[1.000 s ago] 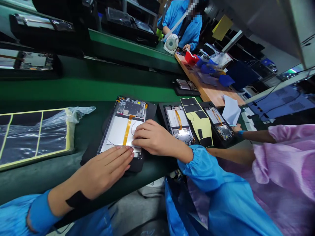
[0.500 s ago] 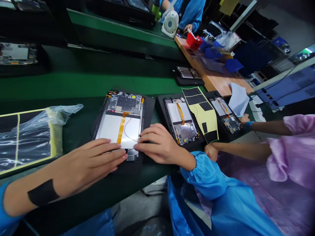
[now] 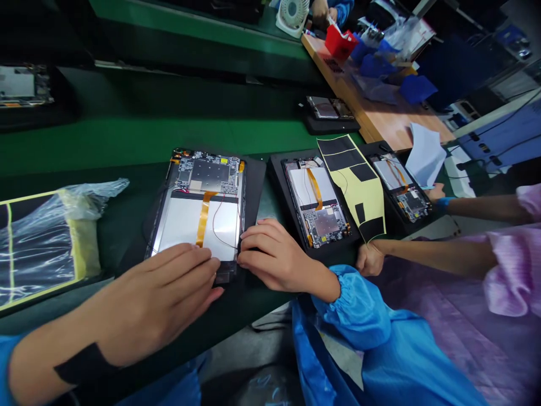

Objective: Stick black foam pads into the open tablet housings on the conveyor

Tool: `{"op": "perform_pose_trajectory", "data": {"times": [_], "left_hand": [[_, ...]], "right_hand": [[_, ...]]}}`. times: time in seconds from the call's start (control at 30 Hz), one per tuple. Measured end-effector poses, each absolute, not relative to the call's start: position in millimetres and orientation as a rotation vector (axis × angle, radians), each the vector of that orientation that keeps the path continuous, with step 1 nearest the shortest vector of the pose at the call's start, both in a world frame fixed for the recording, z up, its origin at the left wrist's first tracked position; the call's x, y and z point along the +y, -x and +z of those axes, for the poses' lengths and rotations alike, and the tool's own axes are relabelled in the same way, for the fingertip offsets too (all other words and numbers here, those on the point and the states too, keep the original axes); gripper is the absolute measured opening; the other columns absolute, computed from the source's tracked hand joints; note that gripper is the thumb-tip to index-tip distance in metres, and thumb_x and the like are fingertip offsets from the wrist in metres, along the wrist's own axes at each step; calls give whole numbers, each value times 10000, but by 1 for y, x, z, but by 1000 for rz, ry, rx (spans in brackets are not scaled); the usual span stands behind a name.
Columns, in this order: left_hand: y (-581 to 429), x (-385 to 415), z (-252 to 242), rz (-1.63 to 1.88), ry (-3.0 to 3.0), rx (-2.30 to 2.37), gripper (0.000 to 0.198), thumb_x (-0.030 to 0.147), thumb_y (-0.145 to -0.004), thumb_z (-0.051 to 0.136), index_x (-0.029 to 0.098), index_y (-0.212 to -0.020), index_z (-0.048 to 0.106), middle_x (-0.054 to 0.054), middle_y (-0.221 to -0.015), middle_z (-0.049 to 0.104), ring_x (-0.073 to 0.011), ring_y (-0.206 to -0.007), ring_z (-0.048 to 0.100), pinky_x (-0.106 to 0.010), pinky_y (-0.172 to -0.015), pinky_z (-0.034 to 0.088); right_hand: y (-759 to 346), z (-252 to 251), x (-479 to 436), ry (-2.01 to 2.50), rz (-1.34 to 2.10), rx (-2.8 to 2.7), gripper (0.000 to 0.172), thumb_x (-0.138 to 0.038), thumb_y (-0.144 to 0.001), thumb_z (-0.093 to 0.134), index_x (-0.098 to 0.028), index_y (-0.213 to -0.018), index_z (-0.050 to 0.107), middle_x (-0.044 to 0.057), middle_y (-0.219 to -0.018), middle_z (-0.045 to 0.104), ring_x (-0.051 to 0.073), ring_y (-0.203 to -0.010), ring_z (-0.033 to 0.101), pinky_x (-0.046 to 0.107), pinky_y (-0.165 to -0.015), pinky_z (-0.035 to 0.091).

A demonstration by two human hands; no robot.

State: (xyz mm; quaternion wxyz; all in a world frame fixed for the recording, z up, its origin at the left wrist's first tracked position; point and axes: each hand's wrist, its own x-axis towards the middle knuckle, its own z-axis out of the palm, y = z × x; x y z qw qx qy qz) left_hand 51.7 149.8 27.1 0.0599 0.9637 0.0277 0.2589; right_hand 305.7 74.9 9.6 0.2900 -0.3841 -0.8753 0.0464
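Observation:
An opened tablet (image 3: 169,223) with a white battery, an orange ribbon (image 3: 203,217) and a circuit board (image 3: 209,173) at its far end lies on a black pad (image 3: 254,175). My left hand (image 3: 147,301) rests palm down over its near left part, fingers extended and covering the lower battery edge. A black patch (image 3: 84,363) is on my left wrist. My right hand (image 3: 276,254) touches the tablet's near right edge, fingers bent and close together; whether they pinch anything is hidden. A thin dark wire curves over the battery beside them.
Right of my tablet lie another opened tablet (image 3: 323,203), a yellow sheet with black pieces (image 3: 359,186) and a third tablet (image 3: 399,186). A co-worker's hand (image 3: 369,258) is at the sheet's near end. A plastic-wrapped stack (image 3: 38,248) sits at left.
My left hand's fingers have drawn closer together over the lower battery. The view has shifted, and the tablet now appears slightly further left. My right hand stays at its right edge.

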Motion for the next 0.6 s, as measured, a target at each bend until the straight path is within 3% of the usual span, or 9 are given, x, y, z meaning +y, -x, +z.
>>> {"op": "perform_pose_trajectory", "data": {"times": [0.07,0.17,0.4,0.6], "left_hand": [[-60,146,27,865,-2921,86,249,158,-1096,459,105,-1075,701,-70,-946,752,-212,-908,681,-347,-870,569],[-64,147,20,776,-2783,124,229,148,-1085,476,104,-1125,696,-93,-996,727,-212,-936,670,-341,-852,575],[-60,169,20,650,-2850,-93,224,138,-1089,483,150,-1199,678,-51,-1079,778,-221,-1057,669,-368,-918,532],[-67,193,26,549,-2782,-313,309,143,-1095,422,220,-1188,707,23,-1225,803,-194,-1243,638,-362,-1129,405]], "right_hand": [[-305,10,77,1020,184,-2313,149,-132,-1055,541,-175,-1055,684,91,-999,715,237,-1099,634,414,-988,509],[-304,15,80,1072,303,-2310,138,-177,-1060,540,-186,-1041,676,104,-1044,687,249,-1108,613,415,-966,525],[-301,22,85,1183,447,-2224,129,-208,-1036,575,-198,-963,681,95,-1057,680,250,-1065,587,426,-956,525],[-308,14,91,1156,475,-2122,89,-216,-1027,659,-192,-965,718,83,-1052,666,232,-1049,594,404,-956,526]]}}
